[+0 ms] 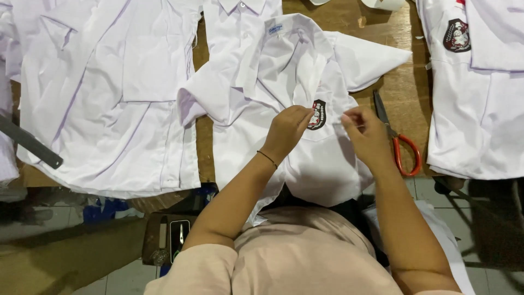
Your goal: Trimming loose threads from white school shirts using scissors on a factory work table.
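Left hand [288, 130] pinches the white shirt [305, 158] right at its dark badge [317, 114], fingers closed on the cloth. Right hand [364, 131] sits just right of the badge, fingertips drawn together; what they hold is too small to tell. The shirt lies open on the wooden table [406, 90]. One pair of orange-handled scissors [401, 143] lies right of the badge. Three more white shirts lie around: one left [109, 98], one above [240, 22], one right [475, 109].
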